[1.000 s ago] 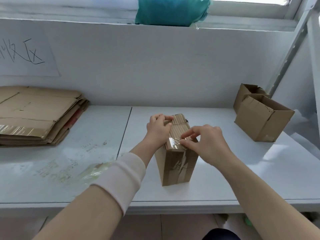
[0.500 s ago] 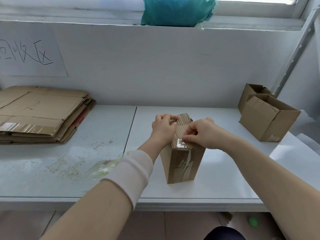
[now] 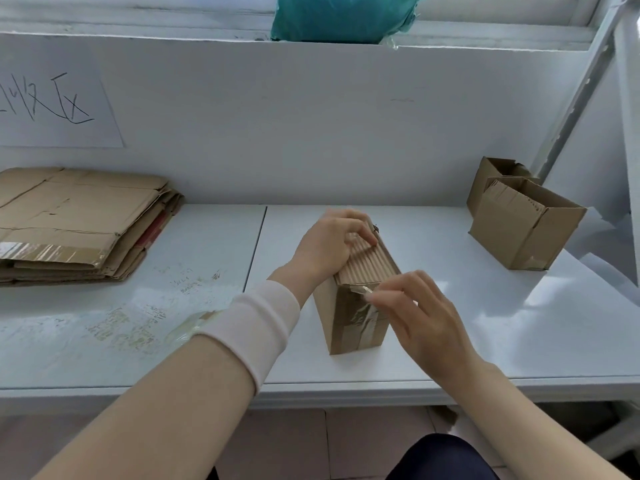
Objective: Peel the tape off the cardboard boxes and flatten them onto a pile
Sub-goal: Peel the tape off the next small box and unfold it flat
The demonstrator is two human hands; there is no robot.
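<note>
A small closed cardboard box [image 3: 349, 317] stands upright near the middle of the white table [image 3: 450, 334]. My left hand [image 3: 329, 245] grips its top far end, fingers curled over the ridged top face. My right hand [image 3: 415, 313] pinches the loose end of a clear tape strip [image 3: 362, 289] at the box's near top edge. More clear tape [image 3: 363, 320] runs down the near face. A pile of flattened cardboard [image 3: 79, 220] lies at the left.
Two open cardboard boxes [image 3: 523, 223] stand at the back right. A crumpled wad of clear tape [image 3: 188, 329] lies on the table by my left forearm. A white wall with a paper sign [image 3: 52, 105] backs the table; a teal bag [image 3: 343, 15] sits on the ledge above.
My right hand has moved from the middle of the box top toward me to the near edge, with the tape end peeled along the top. My left hand stays on the far end.
</note>
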